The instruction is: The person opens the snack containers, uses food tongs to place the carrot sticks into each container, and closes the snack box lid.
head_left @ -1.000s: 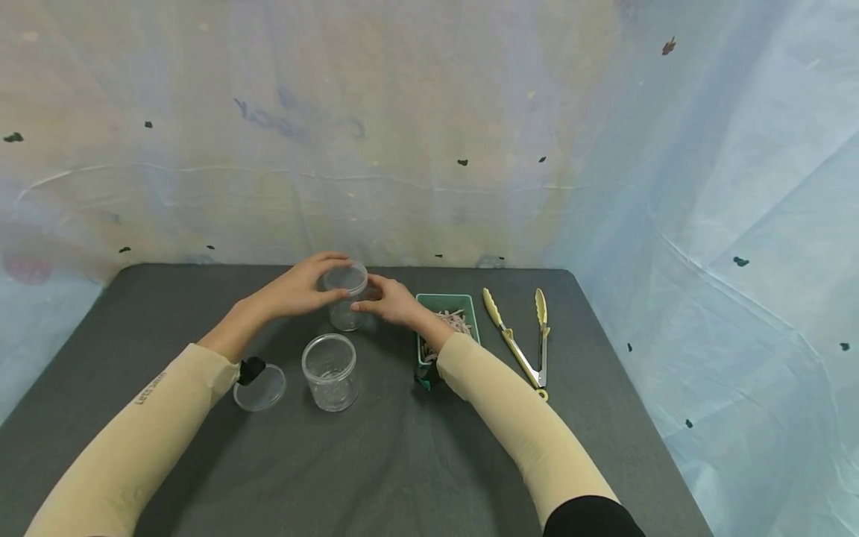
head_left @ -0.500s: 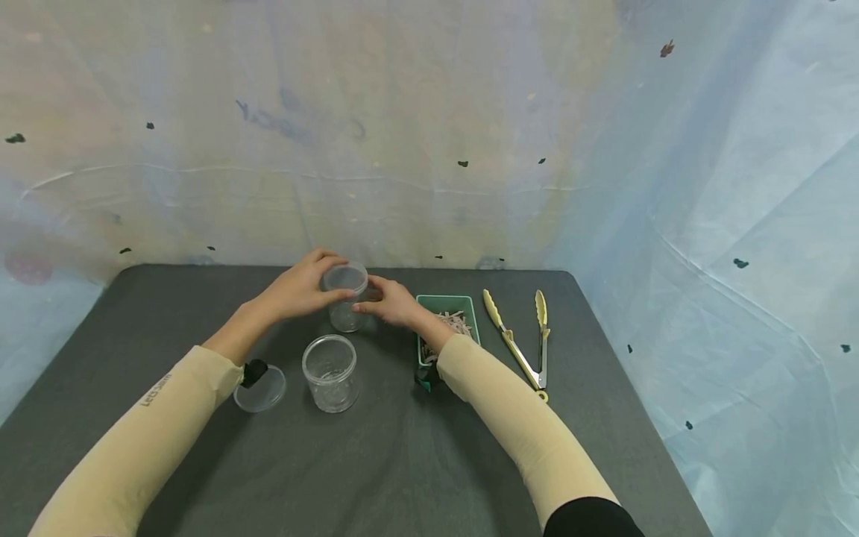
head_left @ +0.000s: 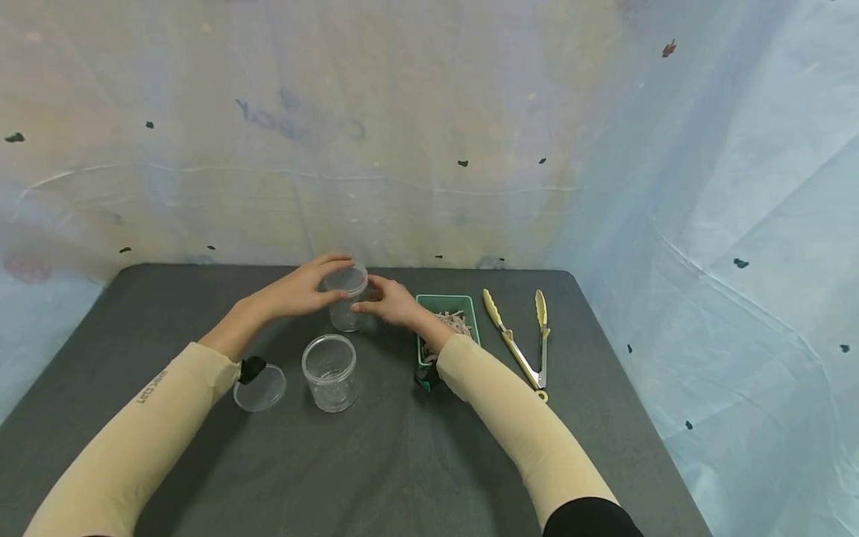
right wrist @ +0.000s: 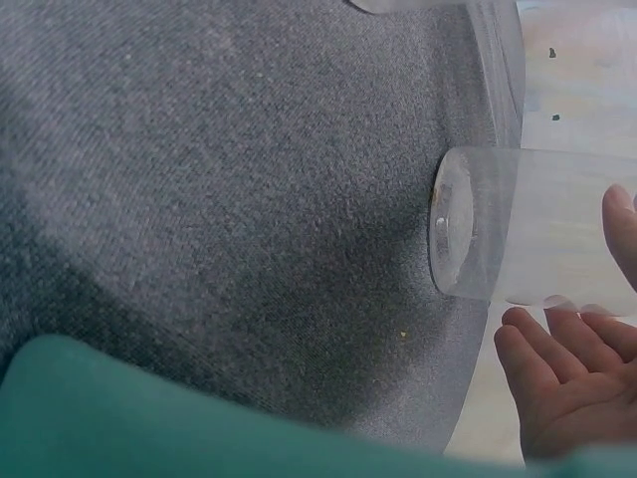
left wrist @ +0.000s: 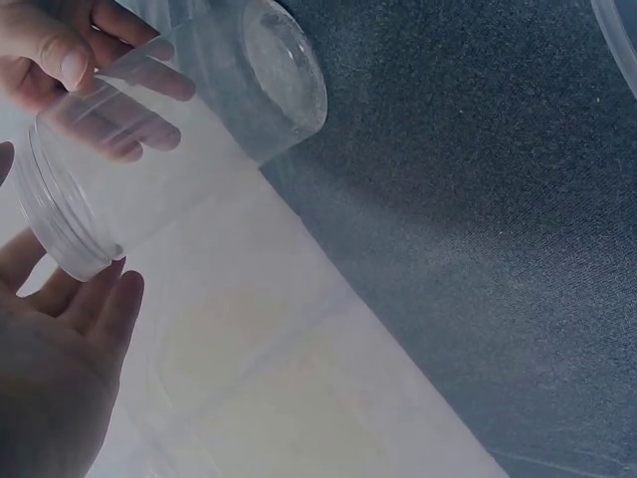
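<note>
Toward the back of the table stands a clear plastic jar (head_left: 345, 319) with its clear lid (head_left: 349, 277) on top. My left hand (head_left: 298, 291) grips the lid's rim from the left, fingers behind and thumb in front. From the right, my right hand (head_left: 396, 300) holds the upper part of the jar, thumb toward me. Through the jar wall, in the left wrist view, the right hand's fingers (left wrist: 119, 129) show on the far side. The jar's base (right wrist: 453, 221) is at the dark cloth in the right wrist view.
Nearer me is a second clear jar (head_left: 332, 384), lidless, with a loose clear lid (head_left: 262, 389) to its left. A green tub (head_left: 446, 302) of brownish strips sits under my right wrist. Spread tongs (head_left: 515, 349) with yellow tips lie farther right.
My left hand and forearm shift slightly at the lid and come back. The right hand and the jar stay in place.
</note>
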`<action>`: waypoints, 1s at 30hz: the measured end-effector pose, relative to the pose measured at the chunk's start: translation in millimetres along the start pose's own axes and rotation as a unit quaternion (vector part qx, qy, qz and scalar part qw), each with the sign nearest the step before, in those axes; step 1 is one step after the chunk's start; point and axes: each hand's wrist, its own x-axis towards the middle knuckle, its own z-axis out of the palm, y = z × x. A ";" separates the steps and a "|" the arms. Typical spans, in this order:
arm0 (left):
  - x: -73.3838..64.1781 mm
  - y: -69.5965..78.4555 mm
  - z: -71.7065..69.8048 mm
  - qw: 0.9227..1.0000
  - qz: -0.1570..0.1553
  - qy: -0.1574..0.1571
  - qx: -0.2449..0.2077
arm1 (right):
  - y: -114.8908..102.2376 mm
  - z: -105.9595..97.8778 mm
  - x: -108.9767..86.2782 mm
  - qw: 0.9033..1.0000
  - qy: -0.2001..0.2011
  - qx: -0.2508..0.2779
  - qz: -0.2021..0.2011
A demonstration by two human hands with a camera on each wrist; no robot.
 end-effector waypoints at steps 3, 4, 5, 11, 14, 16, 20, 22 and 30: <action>-0.2 0.8 1.0 1.000 0.000 0.013 0.004 | 0.1 0.4 -0.4 1.000 -0.001 -0.001 -0.001; -0.5 1.4 1.2 1.000 0.000 0.017 0.007 | 0.2 0.5 -0.6 1.000 -0.001 -0.001 -0.001; -0.5 1.8 1.6 1.000 0.000 0.023 0.010 | 0.4 0.6 -0.7 1.000 0.000 -0.001 -0.001; 0.6 2.1 4.3 0.998 -0.010 0.054 0.028 | 1.2 0.8 -0.7 1.000 0.000 -0.001 0.001; 1.4 2.5 5.7 0.997 -0.017 0.075 0.033 | 1.3 0.4 -0.7 1.000 -0.001 -0.003 0.003; 1.8 2.8 6.4 0.996 -0.019 0.084 0.035 | 1.2 0.2 -0.6 1.000 0.000 -0.005 0.004; 0.5 2.9 6.9 0.995 -0.022 0.096 0.033 | 0.5 0.3 -1.2 1.000 0.000 -0.006 0.004; -1.0 2.0 6.6 0.994 -0.024 0.101 0.032 | 0.2 0.7 -1.6 1.000 0.000 -0.005 0.006; -13.5 -5.5 -0.6 0.991 -0.037 0.127 0.014 | -0.3 1.7 -2.8 1.000 0.002 0.001 0.006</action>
